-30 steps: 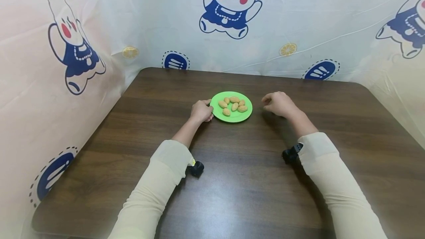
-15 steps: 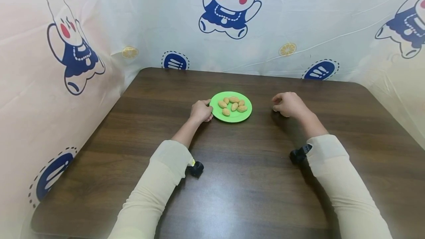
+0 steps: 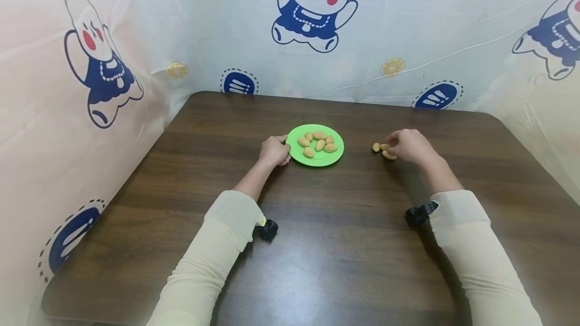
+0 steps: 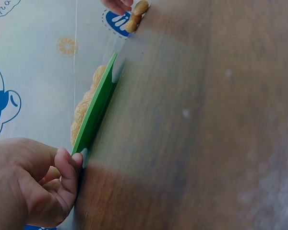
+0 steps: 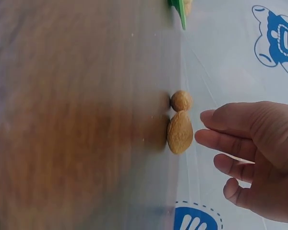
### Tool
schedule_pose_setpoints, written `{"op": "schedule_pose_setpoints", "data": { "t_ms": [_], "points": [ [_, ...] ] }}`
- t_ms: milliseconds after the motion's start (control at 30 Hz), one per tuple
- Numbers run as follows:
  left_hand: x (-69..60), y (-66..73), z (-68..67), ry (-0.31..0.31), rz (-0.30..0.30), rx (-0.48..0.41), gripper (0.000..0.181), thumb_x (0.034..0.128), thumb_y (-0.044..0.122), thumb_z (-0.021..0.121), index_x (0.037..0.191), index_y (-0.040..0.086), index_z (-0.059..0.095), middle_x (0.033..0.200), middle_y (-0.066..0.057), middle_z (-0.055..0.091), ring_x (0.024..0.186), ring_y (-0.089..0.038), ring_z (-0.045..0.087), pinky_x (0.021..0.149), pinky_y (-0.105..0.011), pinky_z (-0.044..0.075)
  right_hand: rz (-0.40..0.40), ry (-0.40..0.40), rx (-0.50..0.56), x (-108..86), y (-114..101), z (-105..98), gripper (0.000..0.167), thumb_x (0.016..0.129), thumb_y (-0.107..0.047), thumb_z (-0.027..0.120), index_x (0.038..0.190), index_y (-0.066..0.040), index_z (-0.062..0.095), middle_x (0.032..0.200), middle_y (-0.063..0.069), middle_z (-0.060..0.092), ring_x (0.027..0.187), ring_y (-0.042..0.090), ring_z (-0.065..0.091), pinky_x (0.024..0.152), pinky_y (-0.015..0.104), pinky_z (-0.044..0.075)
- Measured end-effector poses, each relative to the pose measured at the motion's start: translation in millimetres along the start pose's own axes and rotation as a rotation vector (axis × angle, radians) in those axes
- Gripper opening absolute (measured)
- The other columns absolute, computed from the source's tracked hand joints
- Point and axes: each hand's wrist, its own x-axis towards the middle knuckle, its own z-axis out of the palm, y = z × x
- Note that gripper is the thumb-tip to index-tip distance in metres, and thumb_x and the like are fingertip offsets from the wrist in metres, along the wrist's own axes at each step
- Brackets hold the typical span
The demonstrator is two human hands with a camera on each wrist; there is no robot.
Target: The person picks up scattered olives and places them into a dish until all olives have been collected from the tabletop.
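Your left grip (image 3: pixel 274 152) pinches the left rim of the green plate (image 3: pixel 317 161) between thumb and fingers. Your right grip (image 3: pixel 411 146) is narrow: thumb and forefinger point forward with a slim gap between them, and the remaining fingers are slightly bent. Its tips are just beside the loose peanuts (image 5: pixel 180 132); the right wrist view shows a small space between forefinger and the nearest one. Contact with any other cannot be told.

Nearest to you, the left sleeve (image 3: pixel 213 255) and right sleeve (image 3: pixel 471 253) reach over the tabletop (image 3: pixel 317 205). At the cuffs, a left wrist device (image 3: pixel 269 230) and a right wrist device (image 3: pixel 415 217), both black, project inward.

Beyond these, the green plate rests on the tabletop and carries seven plated peanuts (image 3: pixel 331 148). In the left wrist view it appears edge-on, its rim hiding their lower parts. To its right, well apart, the loose peanuts lie close together; the head view shows three, with your right grip partly obstructing the group.

Behind the tabletop's far edge hangs a pale sheet (image 3: pixel 344 77) printed with cartoon figures (image 3: pixel 314 19), yellow citrus slices (image 3: pixel 392 67) and dark blue ovals (image 3: pixel 437 95).
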Motion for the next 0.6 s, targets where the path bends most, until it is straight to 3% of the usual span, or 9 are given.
{"op": "schedule_pose_setpoints", "data": {
  "t_ms": [600],
  "points": [
    [0.3, -0.4, 0.3, -0.004, -0.003, -0.004, 0.047, 0.0929, 0.008, 0.045, 0.140, 0.015, 0.043, 0.055, -0.006, 0.056, 0.040, -0.008, 0.048, 0.043, -0.018, 0.048, 0.018, -0.029, 0.013, 0.7, 15, 5, 0.019, 0.084, -0.013, 0.065, 0.097, 0.001, 0.066, 0.092, 0.014, 0.062, 0.082, 0.028, 0.050, 0.074, 0.044, 0.044]
  ]
}}
